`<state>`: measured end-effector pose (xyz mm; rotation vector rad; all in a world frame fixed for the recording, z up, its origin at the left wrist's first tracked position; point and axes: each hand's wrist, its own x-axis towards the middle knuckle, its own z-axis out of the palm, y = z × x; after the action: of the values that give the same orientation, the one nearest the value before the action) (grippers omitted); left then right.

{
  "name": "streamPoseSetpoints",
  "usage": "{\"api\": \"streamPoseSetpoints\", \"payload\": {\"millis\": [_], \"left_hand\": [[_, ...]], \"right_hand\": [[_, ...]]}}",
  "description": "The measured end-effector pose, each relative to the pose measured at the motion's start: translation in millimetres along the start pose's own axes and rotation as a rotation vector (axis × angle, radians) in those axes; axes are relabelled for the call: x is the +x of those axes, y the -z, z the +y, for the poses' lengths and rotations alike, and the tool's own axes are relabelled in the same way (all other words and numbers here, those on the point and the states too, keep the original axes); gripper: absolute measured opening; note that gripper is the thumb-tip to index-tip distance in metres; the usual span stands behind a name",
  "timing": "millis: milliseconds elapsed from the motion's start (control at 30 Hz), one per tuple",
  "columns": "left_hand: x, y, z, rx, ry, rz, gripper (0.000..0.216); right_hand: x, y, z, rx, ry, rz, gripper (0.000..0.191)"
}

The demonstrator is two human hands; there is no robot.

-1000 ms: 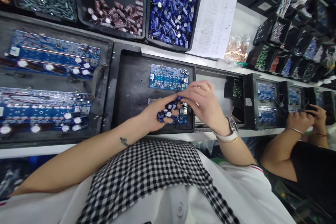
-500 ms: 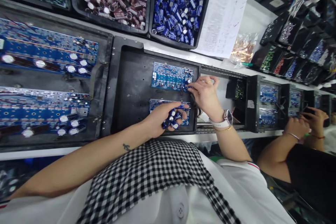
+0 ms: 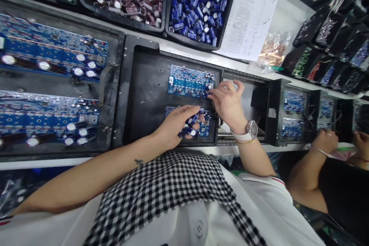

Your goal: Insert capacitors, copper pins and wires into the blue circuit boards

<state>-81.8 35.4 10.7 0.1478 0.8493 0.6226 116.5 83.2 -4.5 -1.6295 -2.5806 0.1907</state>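
— Where were the blue capacitors (image 3: 188,130)?
— A handful sat clamped in the left hand (image 3: 173,125), over the lower board (image 3: 205,127). The right hand (image 3: 229,103) pinched a single capacitor (image 3: 208,93) at the right edge of the upper board (image 3: 187,80).
— And around them?
— Both boards lay in a black tray (image 3: 144,96) on a pale worktop (image 3: 278,19), with parts bins (image 3: 196,44) behind. A printed sheet (image 3: 250,11) lay there, its writing too small to read.

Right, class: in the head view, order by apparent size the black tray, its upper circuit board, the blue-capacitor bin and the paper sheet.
1. black tray
2. blue-capacitor bin and paper sheet: alike, both cropped at top; unranked
3. upper circuit board
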Motion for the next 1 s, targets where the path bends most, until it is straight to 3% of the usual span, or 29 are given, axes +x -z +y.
{"api": "streamPoseSetpoints", "payload": {"millis": [267,433,533,667,800,1000], "left_hand": [[2,-1,1,-0.025,0.020,0.075,0.013],[5,-4,-1,-0.035,0.052,0.088,0.025],[6,-7,-3,-0.029,0.085,0.032,0.028],[5,-6,-1,-0.054,0.168,-0.051,0.019],[3,-2,5,-0.086,0.195,-0.079,0.020],[2,1,6,-0.139,0.211,-0.086,0.017]], "right_hand": [[1,-7,1,-0.029,0.109,0.016,0.022],[-21,24,-25,0.066,0.035,0.096,0.027],[-28,37,-32,0.125,-0.011,0.094,0.023],[-14,18,-8,0.048,-0.151,0.128,0.023],[0,-2,14,0.024,-0.136,0.054,0.023],[2,0,15,0.003,-0.111,0.028,0.022]]}}
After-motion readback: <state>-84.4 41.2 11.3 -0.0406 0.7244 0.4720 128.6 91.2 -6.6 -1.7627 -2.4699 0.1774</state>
